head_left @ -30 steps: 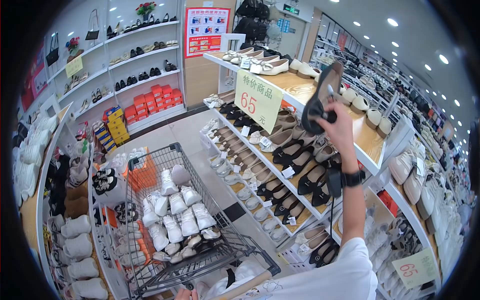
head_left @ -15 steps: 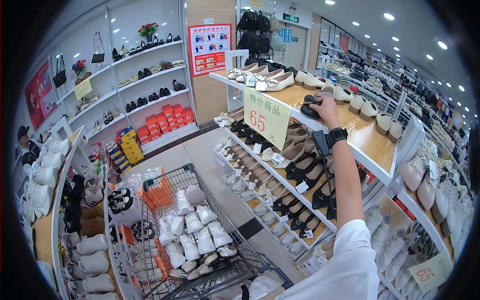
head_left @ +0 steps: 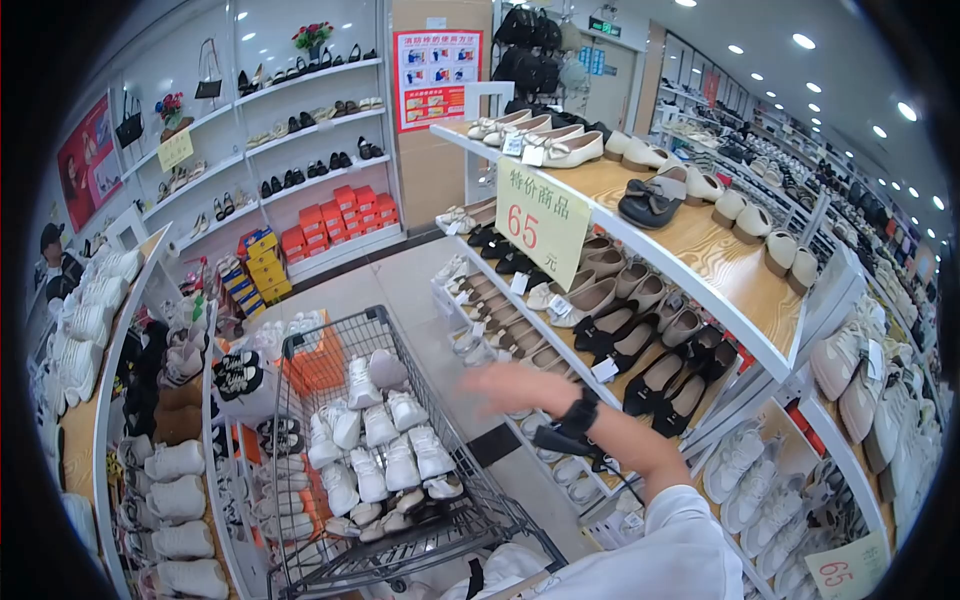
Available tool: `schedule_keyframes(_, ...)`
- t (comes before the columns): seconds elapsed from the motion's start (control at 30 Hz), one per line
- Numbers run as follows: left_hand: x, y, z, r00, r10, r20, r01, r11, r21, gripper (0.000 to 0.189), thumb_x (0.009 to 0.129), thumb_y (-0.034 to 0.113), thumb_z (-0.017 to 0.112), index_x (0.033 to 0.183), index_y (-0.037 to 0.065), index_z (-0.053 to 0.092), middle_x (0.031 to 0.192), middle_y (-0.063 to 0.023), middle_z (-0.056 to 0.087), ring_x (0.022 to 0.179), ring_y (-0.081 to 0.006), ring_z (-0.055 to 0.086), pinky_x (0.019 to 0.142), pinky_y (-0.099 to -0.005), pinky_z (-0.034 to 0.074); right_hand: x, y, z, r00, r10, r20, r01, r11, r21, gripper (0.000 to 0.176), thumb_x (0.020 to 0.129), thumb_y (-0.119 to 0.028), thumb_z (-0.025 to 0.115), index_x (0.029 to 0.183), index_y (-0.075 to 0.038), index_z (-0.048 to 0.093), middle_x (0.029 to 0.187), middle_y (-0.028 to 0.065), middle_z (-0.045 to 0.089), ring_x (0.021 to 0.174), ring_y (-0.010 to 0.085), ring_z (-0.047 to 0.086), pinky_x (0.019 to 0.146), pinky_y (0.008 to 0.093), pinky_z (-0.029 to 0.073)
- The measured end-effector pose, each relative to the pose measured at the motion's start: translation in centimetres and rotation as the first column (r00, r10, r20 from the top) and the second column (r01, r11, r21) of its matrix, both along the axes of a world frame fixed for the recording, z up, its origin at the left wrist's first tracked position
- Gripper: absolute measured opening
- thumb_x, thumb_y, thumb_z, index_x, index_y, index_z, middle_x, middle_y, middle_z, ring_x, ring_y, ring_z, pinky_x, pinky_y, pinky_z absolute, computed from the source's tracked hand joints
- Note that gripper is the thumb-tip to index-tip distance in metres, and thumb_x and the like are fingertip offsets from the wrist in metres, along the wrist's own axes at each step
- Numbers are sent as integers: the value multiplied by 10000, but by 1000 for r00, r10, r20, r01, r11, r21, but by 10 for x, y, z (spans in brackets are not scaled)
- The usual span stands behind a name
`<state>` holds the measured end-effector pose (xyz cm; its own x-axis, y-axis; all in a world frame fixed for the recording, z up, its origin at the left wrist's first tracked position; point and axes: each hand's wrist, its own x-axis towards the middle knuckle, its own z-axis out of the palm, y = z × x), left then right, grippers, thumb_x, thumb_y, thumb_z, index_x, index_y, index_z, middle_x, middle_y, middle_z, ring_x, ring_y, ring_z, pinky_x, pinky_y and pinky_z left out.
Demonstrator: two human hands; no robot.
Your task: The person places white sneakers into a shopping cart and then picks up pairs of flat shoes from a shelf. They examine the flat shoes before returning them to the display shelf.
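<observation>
My right hand point(head_left: 515, 388), with a black watch on the wrist, is in mid-air between the shopping cart point(head_left: 375, 325) and the shoe rack. Motion blurs it, but the fingers look stretched out and nothing shows in them. A pair of black shoes point(head_left: 652, 203) stands on the rack's wooden top point(head_left: 690, 245), beside a row of cream flats point(head_left: 572, 150). White sneakers point(head_left: 375, 470) fill much of the cart, with darker-soled shoes point(head_left: 385, 520) at their near end. My left hand is out of view.
A yellow price sign point(head_left: 540, 225) hangs on the rack's front edge, above lower shelves of flats. White shoes point(head_left: 180, 500) line the left rack. Orange boxes point(head_left: 335, 220) and yellow boxes point(head_left: 265, 270) are stacked at the back. A person point(head_left: 58, 260) stands far left.
My right hand has let go of the black shoes on the rack top and swung down and left toward the cart. The view has shifted slightly.
</observation>
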<state>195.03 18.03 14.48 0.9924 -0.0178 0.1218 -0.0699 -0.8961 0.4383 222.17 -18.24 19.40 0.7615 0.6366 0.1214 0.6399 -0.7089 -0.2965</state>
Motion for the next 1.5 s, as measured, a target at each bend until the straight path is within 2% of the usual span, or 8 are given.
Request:
schedule_keyframes(0.03, 0, 0, 1, 1000, 14, -15, -14, 1000, 6, 242, 856, 205, 554, 737, 6, 625, 617, -199, 571, 563, -361, 561, 539, -416, 431, -5, 15, -14, 952, 128, -277, -147, 988, -48, 398, 718, -271, 688, 1062, -94, 596, 950, 132, 634, 924, 327, 591, 774, 422, 471)
schedule_keyframes(0.27, -2, 5, -18, 989, 78, -126, -74, 997, 36, 250, 791, 194, 617, 620, 36, 527, 631, -145, 545, 599, -349, 536, 537, -425, 397, -5, 113, -143, 771, 453, -448, -441, 887, 138, 409, 706, -327, 693, 1021, -72, 632, 896, 146, 646, 866, 312, 608, 729, 409, 472)
schedule_keyframes(0.6, -1, -1, -15, 991, 137, 8, -137, 991, 1, 314, 797, 186, 610, 550, 44, 478, 502, -109, 490, 461, -306, 489, 454, -400, 365, 3, 184, -252, 479, -119, -870, -360, 877, -318, 425, 711, -353, 702, 1002, -47, 659, 903, 86, 667, 751, 229, 629, 662, 375, 508)
schedule_keyframes(0.7, -1, -1, -15, 991, 136, 20, -136, 991, 1, 313, 793, 182, 612, 549, 41, 476, 498, -107, 486, 458, -303, 484, 452, -395, 363, -12, 188, -275, 684, 57, -727, -395, 867, -304, 443, 715, -335, 698, 1036, -34, 649, 960, 105, 660, 798, 240, 637, 679, 367, 508)
schedule_keyframes(0.73, -1, -1, -15, 991, 134, 24, -134, 991, -3, 312, 792, 180, 612, 548, 40, 476, 495, -106, 483, 456, -301, 483, 451, -393, 362, -14, 190, -273, 645, 27, -764, -447, 824, -348, 545, 739, -328, 673, 1202, -63, 560, 1132, 143, 605, 1011, 279, 590, 834, 404, 472)
schedule_keyframes(0.97, -1, -4, -11, 984, 176, 7, -176, 984, 1, 302, 785, 167, 612, 545, 41, 479, 509, -111, 492, 464, -301, 493, 456, -395, 370, -15, 189, -293, 612, -22, -791, -203, 962, -184, 510, 718, -327, 692, 1092, 6, 596, 834, 129, 655, 647, 236, 631, 502, 357, 493)
schedule_keyframes(1.13, -2, 0, -20, 983, 185, -7, -185, 982, 25, 311, 788, 222, 603, 549, 53, 500, 522, -119, 504, 490, -305, 524, 465, -406, 391, -17, 201, -312, 845, 170, -506, -379, 859, -345, 409, 693, -401, 689, 883, -38, 686, 922, 163, 669, 870, 318, 642, 760, 410, 515)
schedule_keyframes(1.5, 3, -13, -10, 972, 226, 59, -224, 974, -47, 289, 856, 233, 546, 669, 12, 554, 628, -212, 533, 599, -404, 523, 530, -451, 380, -12, 216, -294, 829, 437, -350, -556, 712, -428, 362, 612, -305, 779, 883, -83, 689, 872, 86, 678, 845, 259, 653, 689, 395, 517)
